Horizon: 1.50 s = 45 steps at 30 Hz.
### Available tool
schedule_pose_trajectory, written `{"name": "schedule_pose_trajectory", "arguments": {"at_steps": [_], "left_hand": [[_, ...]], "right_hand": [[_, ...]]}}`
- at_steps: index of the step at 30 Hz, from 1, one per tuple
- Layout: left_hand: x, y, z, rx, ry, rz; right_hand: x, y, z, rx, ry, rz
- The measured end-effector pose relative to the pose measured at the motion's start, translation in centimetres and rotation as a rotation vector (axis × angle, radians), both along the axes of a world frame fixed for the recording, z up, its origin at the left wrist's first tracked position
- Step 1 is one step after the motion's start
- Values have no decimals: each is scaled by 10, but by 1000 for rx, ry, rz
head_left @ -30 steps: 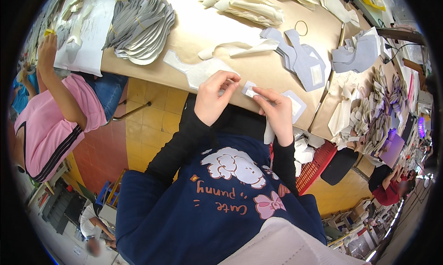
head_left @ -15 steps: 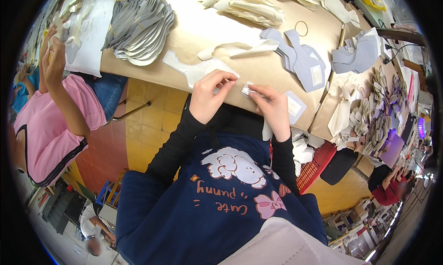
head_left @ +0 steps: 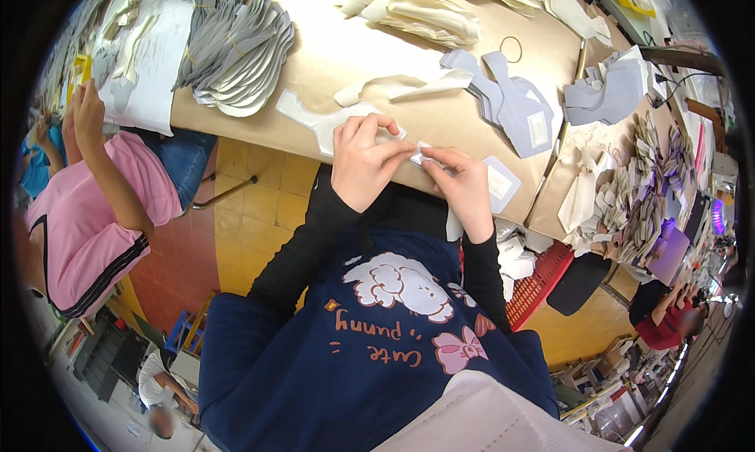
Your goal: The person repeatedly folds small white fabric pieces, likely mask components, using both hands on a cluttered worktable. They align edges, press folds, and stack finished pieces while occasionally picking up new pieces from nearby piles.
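Close to the table's near edge, my right hand (head_left: 462, 186) pinches a small white patch (head_left: 418, 154) between thumb and fingers. My left hand (head_left: 363, 159) has its thumb and index fingertips pressed together at the left side of that patch. Whether they grip the patch itself is hard to make out. Partly under my left hand lies a flat, pale, curved cut piece (head_left: 303, 120) with a grey rim. To the right of my right hand is a grey piece (head_left: 513, 195) bearing a white rectangle. Beyond it sits a stack of grey cut pieces (head_left: 510, 99), the top one with a white rectangle.
A large bundle of grey pieces (head_left: 236, 51) stands at the table's left. Cream pieces (head_left: 417, 15) lie at the back, with a rubber band (head_left: 511, 49) nearby. A red crate (head_left: 539, 283) is below the table's right. A person in pink (head_left: 106, 192) works at left.
My left hand has moved right, and its fingertips now meet the small white patch at my right fingers. The person in pink has shifted their hands.
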State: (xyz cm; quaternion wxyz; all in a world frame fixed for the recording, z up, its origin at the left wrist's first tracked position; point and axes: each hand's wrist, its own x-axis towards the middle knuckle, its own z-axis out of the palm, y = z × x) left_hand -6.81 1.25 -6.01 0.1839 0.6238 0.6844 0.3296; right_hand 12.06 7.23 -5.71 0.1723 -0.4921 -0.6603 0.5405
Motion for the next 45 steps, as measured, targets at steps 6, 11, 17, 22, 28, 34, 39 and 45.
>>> {"name": "schedule_pose_trajectory", "arguments": {"at_steps": [6,11,17,22,28,34,39,45], "left_hand": [[7,3,-6,-4,53,30],[5,4,-5,-6,110,14],[7,6,1,6,233,-31],[6,8,1,2,204,-47],[8,7,-1,-19,184,-41],[17,6,-2,-61,173,-52],[24,3,-3,-44,168,-134],[26,2,-2,-8,145,-179]], "right_hand": [[-1,2,1,-27,17,-10],[-1,4,8,-77,21,-6],[32,11,29,-562,243,67],[82,7,42,-767,292,26],[124,-8,36,-509,275,-94],[130,-14,20,-443,283,-355],[124,-16,10,-358,299,-390],[122,-14,10,-379,322,-451]]}}
